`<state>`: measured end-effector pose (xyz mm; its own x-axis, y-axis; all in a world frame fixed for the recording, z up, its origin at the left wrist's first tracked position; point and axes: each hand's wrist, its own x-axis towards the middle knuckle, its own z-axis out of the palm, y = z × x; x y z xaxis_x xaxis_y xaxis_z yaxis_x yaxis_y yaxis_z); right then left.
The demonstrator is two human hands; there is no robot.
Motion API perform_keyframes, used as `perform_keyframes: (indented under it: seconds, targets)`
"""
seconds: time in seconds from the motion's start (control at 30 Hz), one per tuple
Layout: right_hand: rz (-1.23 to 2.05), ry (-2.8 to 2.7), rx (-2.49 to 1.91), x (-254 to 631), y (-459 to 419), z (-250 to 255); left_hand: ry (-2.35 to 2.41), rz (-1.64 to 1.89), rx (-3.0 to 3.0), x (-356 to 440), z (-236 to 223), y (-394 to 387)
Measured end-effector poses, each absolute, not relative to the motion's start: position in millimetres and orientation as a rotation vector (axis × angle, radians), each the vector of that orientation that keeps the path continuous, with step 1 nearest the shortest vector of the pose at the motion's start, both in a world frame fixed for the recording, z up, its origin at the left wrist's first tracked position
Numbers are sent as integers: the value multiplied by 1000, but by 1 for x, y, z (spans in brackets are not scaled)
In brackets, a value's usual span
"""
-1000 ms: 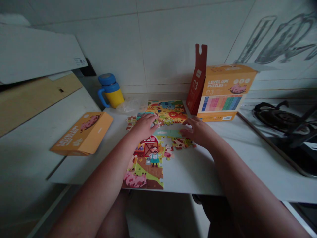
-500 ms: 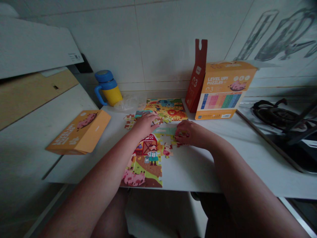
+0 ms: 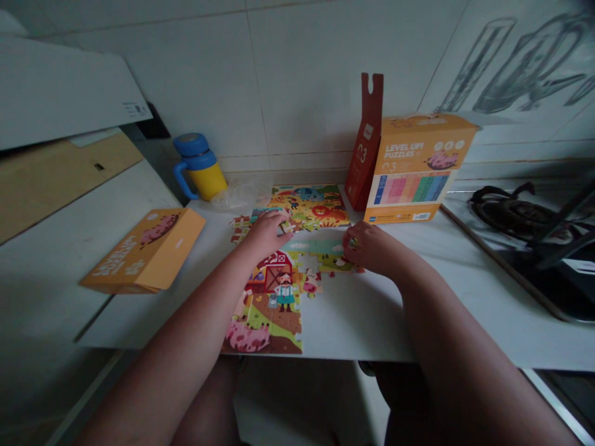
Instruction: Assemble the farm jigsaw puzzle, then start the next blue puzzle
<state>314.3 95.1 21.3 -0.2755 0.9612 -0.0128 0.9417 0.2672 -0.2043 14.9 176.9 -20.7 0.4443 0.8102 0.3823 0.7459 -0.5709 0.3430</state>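
Observation:
A partly joined farm jigsaw puzzle (image 3: 284, 319) lies near the counter's front edge, showing a red barn, a farmer and a pink pig. Along its top a strip of sky and grass pieces runs right, with a gap above a cow piece (image 3: 310, 285). My right hand (image 3: 367, 246) rests at the strip's right end, fingers curled round a puzzle piece mostly hidden beneath them. My left hand (image 3: 268, 230) is above the strip's left end, over loose puzzle pieces (image 3: 240, 227), thumb and fingers apart. Its fingertips are near a colourful picture sheet (image 3: 316, 201).
An orange puzzle box (image 3: 418, 167) with a red flap stands at the back right. Another orange box (image 3: 144, 251) lies at the left. A blue and yellow mug (image 3: 202, 167) and a clear plastic bag (image 3: 242, 193) sit by the wall. A gas stove (image 3: 534, 241) is at right.
My right hand has shifted right, uncovering the grass piece with a sheep in the top strip. My left hand stays over the loose pieces, nearly still.

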Motion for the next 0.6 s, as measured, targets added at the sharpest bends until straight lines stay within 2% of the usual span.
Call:
perform_keyframes:
  seconds: [0.6]
  targets:
    - [132, -2223, -1856, 301, 103, 2, 1519, 813, 2525, 9, -31, 183]
